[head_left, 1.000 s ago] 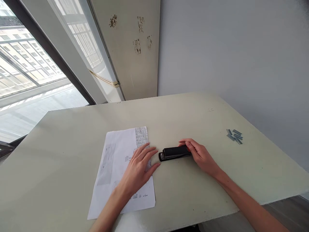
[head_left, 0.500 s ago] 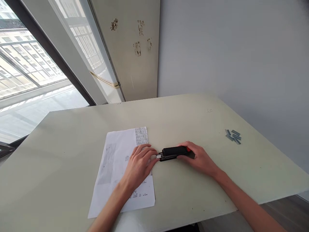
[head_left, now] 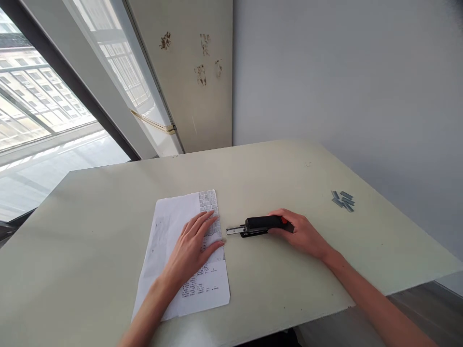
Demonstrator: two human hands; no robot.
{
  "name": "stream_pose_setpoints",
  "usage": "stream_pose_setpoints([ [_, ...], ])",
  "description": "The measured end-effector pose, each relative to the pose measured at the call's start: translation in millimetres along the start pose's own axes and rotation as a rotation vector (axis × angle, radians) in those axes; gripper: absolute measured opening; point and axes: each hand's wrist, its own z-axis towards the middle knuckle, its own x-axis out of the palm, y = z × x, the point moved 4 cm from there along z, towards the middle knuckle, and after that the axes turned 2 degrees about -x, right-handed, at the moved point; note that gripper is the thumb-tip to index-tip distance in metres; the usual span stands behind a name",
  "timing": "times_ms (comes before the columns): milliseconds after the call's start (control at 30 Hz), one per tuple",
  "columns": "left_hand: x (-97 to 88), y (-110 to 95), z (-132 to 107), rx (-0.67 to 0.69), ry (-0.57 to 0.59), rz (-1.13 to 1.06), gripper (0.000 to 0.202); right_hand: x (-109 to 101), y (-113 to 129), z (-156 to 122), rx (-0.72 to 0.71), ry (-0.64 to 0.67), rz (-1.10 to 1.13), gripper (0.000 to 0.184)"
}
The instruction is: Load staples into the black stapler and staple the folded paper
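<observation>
Black plastic stapler [head_left: 261, 224] on pale green tabletop [head_left: 289, 270], metal staple tray drawn out at front (no strip visible in it). Right hand [head_left: 303, 233] fingers closed on rear. Left hand [head_left: 191, 248] flat, fingers spread on printed white paper sheet [head_left: 170, 226]. Grey staple strips [head_left: 343, 200] well apart, untouched; loading judged not yet done.

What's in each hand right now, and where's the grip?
Right hand grips the black stapler by its rear end, on the table. Left hand holds nothing; it lies flat on the paper.

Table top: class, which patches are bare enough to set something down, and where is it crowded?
Bare: the table left of the paper, the far strip, and between stapler and staples. Crowded: centre, with left hand on paper, right hand on stapler.
</observation>
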Motion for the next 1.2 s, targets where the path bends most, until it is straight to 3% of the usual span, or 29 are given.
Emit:
stream_pose_setpoints([
  [200,6.5,20,-6,-0.022,0.014,0.076,0.058,-15,-9,-6,0.038,-0.028,0.013,0.03],
  [367,7.7,24,-6,-0.017,-0.013,0.103,0.058,-35,-17,-20,0.038,-0.078,0.056,0.036],
  [433,7.2,23,-6,-0.006,-0.018,0.112,0.056,-54,-29,-30,0.079,-0.217,0.016,0.035],
  [567,8.3,25,-6,0.016,-0.032,0.13,0.053,-104,-68,-56,0.204,-0.644,-0.243,0.038],
  [633,9.6,26,-7,0.017,-0.036,0.132,0.052,-122,-90,-66,0.248,-0.751,-0.396,0.042],
  [733,10.2,27,-7,0.02,-0.046,0.135,0.053,-133,-114,-72,0.318,-0.761,-0.566,0.043],
  [867,8.5,24,-7,0.017,-0.047,0.13,0.053,-132,-125,-71,0.38,-0.727,-0.629,0.038],
  [1067,7.2,22,-10,-0.005,-0.04,0.101,0.051,-131,-124,-74,0.383,-0.694,-0.666,0.037],
  [1200,8.2,24,-13,0.004,-0.046,0.094,0.051,-126,-107,-84,0.394,-0.71,-0.648,0.037],
])
